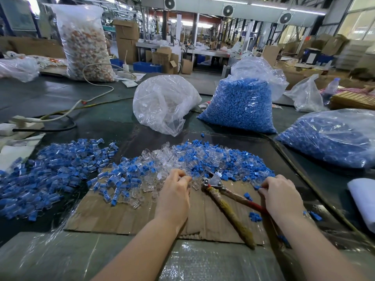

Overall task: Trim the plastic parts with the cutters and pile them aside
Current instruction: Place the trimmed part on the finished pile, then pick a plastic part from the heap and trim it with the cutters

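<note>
Between the hands: cutters (215, 182) lie flat on the cardboard (113, 211), head at the pile, handles toward the person.
Right hand (281, 196): nearer the handles — fingers pinch a blue part (257, 187).
Left hand (175, 191): fingers curled, picking at clear parts (162, 157).
Trimmed pile (50, 167): far left on the surface.

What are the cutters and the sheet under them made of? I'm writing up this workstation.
The cutters: head looks like bare, dull grey metal with rivets; handles appear wrapped in worn tape or cloth, one yellowish, one red. The sheet: brown corrugated cardboard, judging by its ribbed lines and ragged edge, seemingly under glossy clear film.
</note>
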`<move>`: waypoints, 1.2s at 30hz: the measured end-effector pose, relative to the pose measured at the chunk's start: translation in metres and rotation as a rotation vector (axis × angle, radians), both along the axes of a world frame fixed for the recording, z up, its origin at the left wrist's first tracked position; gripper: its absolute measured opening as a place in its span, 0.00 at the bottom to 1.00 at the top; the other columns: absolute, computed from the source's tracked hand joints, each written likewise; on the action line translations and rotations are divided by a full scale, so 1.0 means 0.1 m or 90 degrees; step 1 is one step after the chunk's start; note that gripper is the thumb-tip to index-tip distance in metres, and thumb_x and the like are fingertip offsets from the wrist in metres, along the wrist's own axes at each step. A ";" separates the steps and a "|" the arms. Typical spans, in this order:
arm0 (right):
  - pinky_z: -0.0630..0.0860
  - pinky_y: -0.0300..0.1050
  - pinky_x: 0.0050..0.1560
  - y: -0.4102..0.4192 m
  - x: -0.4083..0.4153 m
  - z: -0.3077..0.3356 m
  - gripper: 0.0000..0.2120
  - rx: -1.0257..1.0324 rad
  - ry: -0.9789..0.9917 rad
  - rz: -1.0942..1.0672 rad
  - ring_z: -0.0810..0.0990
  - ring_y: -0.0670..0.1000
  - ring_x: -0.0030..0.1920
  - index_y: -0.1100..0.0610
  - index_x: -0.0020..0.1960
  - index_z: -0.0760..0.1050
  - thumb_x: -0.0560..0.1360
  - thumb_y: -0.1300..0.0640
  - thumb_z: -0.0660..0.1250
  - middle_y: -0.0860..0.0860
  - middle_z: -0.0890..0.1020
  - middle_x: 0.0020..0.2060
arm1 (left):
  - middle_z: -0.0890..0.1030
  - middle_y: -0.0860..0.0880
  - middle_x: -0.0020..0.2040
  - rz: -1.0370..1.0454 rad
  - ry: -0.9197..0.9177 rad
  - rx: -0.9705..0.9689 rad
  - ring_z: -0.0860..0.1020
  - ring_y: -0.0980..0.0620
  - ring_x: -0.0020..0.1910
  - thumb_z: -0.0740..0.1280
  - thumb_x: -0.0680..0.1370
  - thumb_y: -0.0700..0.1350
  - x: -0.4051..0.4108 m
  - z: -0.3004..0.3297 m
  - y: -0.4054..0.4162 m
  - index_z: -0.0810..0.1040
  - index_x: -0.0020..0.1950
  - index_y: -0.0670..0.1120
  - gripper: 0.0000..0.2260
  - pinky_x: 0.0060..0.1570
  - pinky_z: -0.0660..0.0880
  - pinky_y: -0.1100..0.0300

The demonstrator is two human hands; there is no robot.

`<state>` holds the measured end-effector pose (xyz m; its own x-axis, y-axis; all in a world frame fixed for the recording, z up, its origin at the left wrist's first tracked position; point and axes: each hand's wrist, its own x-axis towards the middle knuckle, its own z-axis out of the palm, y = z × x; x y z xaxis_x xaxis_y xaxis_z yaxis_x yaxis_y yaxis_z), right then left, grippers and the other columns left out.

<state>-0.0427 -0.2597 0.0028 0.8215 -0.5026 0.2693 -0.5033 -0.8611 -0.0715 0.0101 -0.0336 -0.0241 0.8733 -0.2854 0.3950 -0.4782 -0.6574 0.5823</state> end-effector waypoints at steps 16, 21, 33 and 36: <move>0.70 0.35 0.44 1.03 0.02 -0.07 0.04 0.242 -0.233 0.292 0.75 0.47 0.42 0.55 0.45 0.79 0.76 0.61 0.65 0.47 0.78 0.40 | 0.74 0.56 0.51 -0.010 0.032 -0.145 0.76 0.60 0.49 0.64 0.76 0.32 -0.04 0.03 0.05 0.77 0.60 0.43 0.15 0.54 0.68 0.77; 0.74 0.42 0.45 1.13 -0.04 -0.17 0.07 0.223 -0.300 0.326 0.78 0.50 0.42 0.58 0.45 0.81 0.72 0.68 0.68 0.50 0.80 0.42 | 0.77 0.56 0.52 0.019 0.043 -0.171 0.77 0.61 0.50 0.64 0.75 0.32 -0.05 0.04 0.06 0.77 0.60 0.46 0.16 0.56 0.70 0.72; 0.75 0.43 0.47 1.13 -0.05 -0.26 0.10 0.180 -0.322 0.311 0.79 0.51 0.43 0.58 0.49 0.81 0.70 0.69 0.70 0.50 0.81 0.41 | 0.78 0.54 0.44 0.053 0.084 -0.164 0.76 0.58 0.44 0.68 0.75 0.38 -0.05 0.02 0.07 0.78 0.58 0.48 0.13 0.49 0.73 0.68; 0.75 0.45 0.46 1.13 -0.06 -0.26 0.06 0.204 -0.326 0.303 0.79 0.50 0.43 0.57 0.47 0.81 0.72 0.66 0.69 0.49 0.81 0.41 | 0.79 0.54 0.42 0.051 0.089 -0.159 0.75 0.61 0.42 0.69 0.74 0.41 -0.06 0.04 0.08 0.80 0.52 0.48 0.08 0.43 0.71 0.75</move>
<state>-0.0483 -0.1465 -0.0230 0.7804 -0.2430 0.5761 0.0802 -0.8749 -0.4777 0.0037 -0.0256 -0.0204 0.9398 -0.1230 0.3189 -0.3349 -0.5174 0.7875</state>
